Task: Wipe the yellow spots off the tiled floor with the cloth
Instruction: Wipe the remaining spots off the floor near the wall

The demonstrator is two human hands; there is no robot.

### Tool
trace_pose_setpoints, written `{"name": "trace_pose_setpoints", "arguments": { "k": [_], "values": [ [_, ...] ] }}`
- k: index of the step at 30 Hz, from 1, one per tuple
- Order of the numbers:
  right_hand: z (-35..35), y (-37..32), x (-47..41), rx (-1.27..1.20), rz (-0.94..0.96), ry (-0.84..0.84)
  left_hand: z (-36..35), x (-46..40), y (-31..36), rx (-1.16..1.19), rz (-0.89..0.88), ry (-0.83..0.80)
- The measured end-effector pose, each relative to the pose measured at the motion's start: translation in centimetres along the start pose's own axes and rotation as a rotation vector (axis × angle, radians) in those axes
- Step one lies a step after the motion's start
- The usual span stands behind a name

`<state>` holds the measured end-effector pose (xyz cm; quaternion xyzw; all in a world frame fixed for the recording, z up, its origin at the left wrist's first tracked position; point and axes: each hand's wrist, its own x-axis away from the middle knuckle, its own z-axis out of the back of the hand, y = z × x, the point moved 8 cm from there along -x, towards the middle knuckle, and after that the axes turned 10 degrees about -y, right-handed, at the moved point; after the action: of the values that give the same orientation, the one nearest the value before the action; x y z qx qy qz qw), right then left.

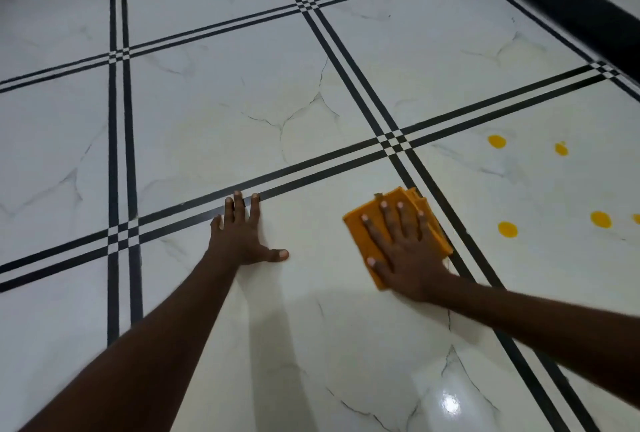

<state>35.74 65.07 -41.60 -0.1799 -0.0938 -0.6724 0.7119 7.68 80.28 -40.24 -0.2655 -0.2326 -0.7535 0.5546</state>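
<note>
Right hand (405,251), fingers spread, presses cloth (367,223) flat on floor (214,126) at lower centre, spots (507,229) unwiped at right; left hand (242,241), fingers spread, likely braces body.

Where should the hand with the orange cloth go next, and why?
Probably slide the right hand, pressing the cloth flat, rightward across the black tile lines to the nearest yellow spot. The spots all lie on that next tile, unwiped.
</note>
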Motion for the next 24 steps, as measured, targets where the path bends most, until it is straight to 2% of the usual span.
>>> {"name": "trace_pose_setpoints", "arguments": {
  "k": [3,5,9,11,13,16,18,19,21,24],
  "values": [
    [0.0,-5.5,-2.7,0.006,0.163,0.072,0.1,0.0,0.1,-0.022,0.010,-0.004],
    [1.8,-5.0,-5.4,0.027,0.179,0.100,0.2,0.1,0.0,-0.028,0.011,0.011],
    [2.5,5.1,-3.5,-0.061,-0.207,0.181,0.5,0.4,0.2,-0.037,0.020,0.028],
    [1.2,5.4,1.0,-0.137,-0.277,0.232,0.8,0.4,0.7,-0.054,0.042,0.011],
    [-0.6,0.8,4.8,-0.156,-0.225,0.222,0.9,0.2,1.4,-0.063,0.060,-0.020],
    [-2.5,-4.8,5.9,-0.129,-0.016,0.167,0.8,0.4,2.3,-0.052,0.082,-0.066],
    [-1.5,-4.0,4.1,-0.082,0.073,0.205,0.8,0.8,3.8,-0.040,0.030,0.016],
    [-0.6,-2.9,2.5,-0.060,0.070,0.224,1.2,1.3,4.9,-0.036,-0.043,0.132],
    [0.5,0.3,-0.2,-0.061,-0.057,0.223,0.8,2.4,8.2,-0.061,-0.208,0.323],
    [0.6,3.0,0.5,-0.114,-0.239,0.241,-2.4,2.6,11.5,-0.074,-0.250,0.273]
  ]
}}
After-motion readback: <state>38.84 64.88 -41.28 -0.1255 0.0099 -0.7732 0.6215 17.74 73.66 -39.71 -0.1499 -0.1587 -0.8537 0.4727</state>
